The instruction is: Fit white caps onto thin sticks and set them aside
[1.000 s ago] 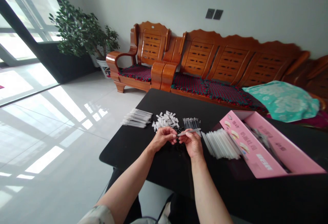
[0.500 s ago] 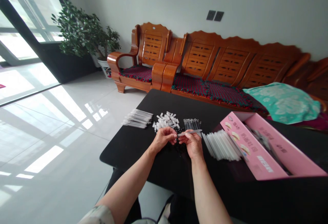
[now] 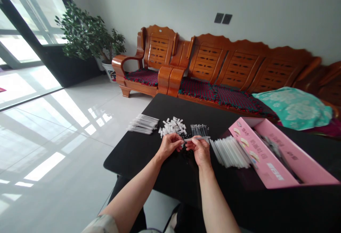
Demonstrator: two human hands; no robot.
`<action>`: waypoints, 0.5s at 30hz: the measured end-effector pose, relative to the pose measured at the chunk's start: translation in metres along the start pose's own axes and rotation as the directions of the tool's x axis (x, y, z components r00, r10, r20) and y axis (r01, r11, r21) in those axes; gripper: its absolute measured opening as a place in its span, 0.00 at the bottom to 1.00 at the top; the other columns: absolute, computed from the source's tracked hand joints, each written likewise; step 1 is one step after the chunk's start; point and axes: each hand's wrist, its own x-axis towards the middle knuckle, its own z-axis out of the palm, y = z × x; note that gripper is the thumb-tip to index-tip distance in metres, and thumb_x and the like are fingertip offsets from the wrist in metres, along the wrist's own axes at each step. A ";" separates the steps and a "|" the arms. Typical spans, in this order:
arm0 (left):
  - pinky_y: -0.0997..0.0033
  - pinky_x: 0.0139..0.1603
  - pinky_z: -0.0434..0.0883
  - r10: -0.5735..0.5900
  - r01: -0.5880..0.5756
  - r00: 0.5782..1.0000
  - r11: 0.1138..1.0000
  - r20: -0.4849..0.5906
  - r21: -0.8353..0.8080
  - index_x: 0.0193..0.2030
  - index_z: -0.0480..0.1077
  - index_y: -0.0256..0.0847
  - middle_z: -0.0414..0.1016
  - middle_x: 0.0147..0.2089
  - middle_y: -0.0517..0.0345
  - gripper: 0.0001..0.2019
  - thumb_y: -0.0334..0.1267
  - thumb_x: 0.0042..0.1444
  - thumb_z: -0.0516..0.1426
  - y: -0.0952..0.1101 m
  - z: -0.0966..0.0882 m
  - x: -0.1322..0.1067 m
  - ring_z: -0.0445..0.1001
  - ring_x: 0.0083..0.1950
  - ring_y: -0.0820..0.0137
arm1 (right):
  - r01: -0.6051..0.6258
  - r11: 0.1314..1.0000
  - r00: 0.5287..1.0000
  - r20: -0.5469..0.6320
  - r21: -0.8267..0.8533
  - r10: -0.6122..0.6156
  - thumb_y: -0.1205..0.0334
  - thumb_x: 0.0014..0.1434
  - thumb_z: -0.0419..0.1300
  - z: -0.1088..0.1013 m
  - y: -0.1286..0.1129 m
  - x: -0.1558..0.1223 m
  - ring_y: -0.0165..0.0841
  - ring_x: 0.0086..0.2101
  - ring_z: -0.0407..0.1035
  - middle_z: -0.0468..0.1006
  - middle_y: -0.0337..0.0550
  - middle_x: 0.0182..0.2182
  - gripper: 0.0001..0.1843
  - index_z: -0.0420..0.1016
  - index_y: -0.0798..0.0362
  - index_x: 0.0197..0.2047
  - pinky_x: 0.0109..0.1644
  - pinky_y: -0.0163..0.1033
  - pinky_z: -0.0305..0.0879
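A whitish pen barrel [image 3: 200,138] lies nearly level between my hands. My right hand [image 3: 199,149] is closed on it, thumb on top. At the barrel's left end, my left hand [image 3: 170,145] pinches with thumb and forefinger; what sits in that pinch is too small to make out. Small black parts [image 3: 188,152] lie below and behind the fingers, partly hidden. White pen caps [image 3: 173,125] are heaped just beyond my left hand. Thin pen refills [image 3: 200,130] lie beyond my right hand. To the right is a row of clear pen barrels [image 3: 231,152].
Pens [image 3: 144,123] lie in a stack at the left of the black table [image 3: 133,151]. A pink box [image 3: 277,162] with dark contents stands at the right. Behind are a wooden sofa [image 3: 210,60] with a turquoise cloth [image 3: 295,107], and a potted plant [image 3: 85,34].
The pen barrel has tipped slightly to lie more level. Both hands stay in nearly the same place, with small finger movements at the barrel's left end.
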 end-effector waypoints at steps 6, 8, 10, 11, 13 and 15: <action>0.76 0.21 0.71 0.020 -0.020 1.000 1.000 -0.016 0.002 0.32 0.70 0.33 0.73 0.21 0.58 0.18 0.46 0.46 0.68 -0.004 0.001 0.001 0.71 0.20 0.73 | 0.016 1.000 1.000 -0.024 -0.027 -0.017 0.59 0.50 0.69 -0.001 0.003 0.000 0.35 0.21 0.76 0.81 0.42 0.23 0.13 0.72 0.55 0.35 0.20 0.35 0.73; 0.76 0.21 0.71 0.023 -0.023 1.000 1.000 -0.005 0.004 0.34 0.70 0.33 0.73 0.22 0.58 0.19 0.46 0.46 0.68 -0.004 0.001 0.000 0.72 0.21 0.73 | 0.019 1.000 0.999 -0.034 -0.023 -0.020 0.59 0.50 0.69 0.000 0.003 0.000 0.35 0.20 0.76 0.81 0.42 0.22 0.13 0.72 0.55 0.35 0.20 0.35 0.73; 0.77 0.20 0.69 0.027 -0.027 1.000 0.999 0.005 0.037 0.37 0.71 0.33 0.73 0.22 0.58 0.19 0.49 0.48 0.66 -0.002 0.001 -0.001 0.71 0.20 0.73 | 0.020 1.000 0.999 -0.040 -0.014 -0.020 0.59 0.50 0.69 0.000 0.002 0.000 0.35 0.20 0.76 0.81 0.42 0.23 0.13 0.72 0.55 0.35 0.20 0.35 0.73; 0.79 0.18 0.66 0.031 -0.031 1.000 0.997 0.005 0.073 0.37 0.72 0.34 0.73 0.21 0.59 0.19 0.50 0.51 0.65 -0.001 0.000 -0.001 0.70 0.19 0.75 | 0.019 1.000 0.999 -0.041 -0.012 -0.019 0.59 0.50 0.69 0.000 0.002 0.000 0.36 0.20 0.76 0.81 0.42 0.23 0.13 0.72 0.55 0.35 0.20 0.35 0.73; 0.81 0.15 0.60 0.039 -0.039 0.999 0.985 0.004 0.167 0.33 0.72 0.34 0.72 0.19 0.59 0.20 0.53 0.56 0.60 0.000 -0.001 -0.003 0.65 0.15 0.77 | 0.017 1.000 0.999 -0.042 -0.010 -0.018 0.59 0.50 0.69 0.000 0.002 0.001 0.36 0.21 0.76 0.81 0.42 0.23 0.12 0.72 0.55 0.35 0.20 0.35 0.73; 0.82 0.14 0.57 0.038 -0.039 0.999 0.969 0.011 0.243 0.29 0.72 0.34 0.70 0.17 0.59 0.22 0.54 0.58 0.57 0.001 -0.002 -0.004 0.62 0.14 0.79 | 0.018 1.000 0.999 -0.037 -0.013 -0.018 0.59 0.50 0.69 -0.001 0.003 0.001 0.36 0.21 0.76 0.81 0.43 0.23 0.12 0.72 0.55 0.35 0.20 0.35 0.73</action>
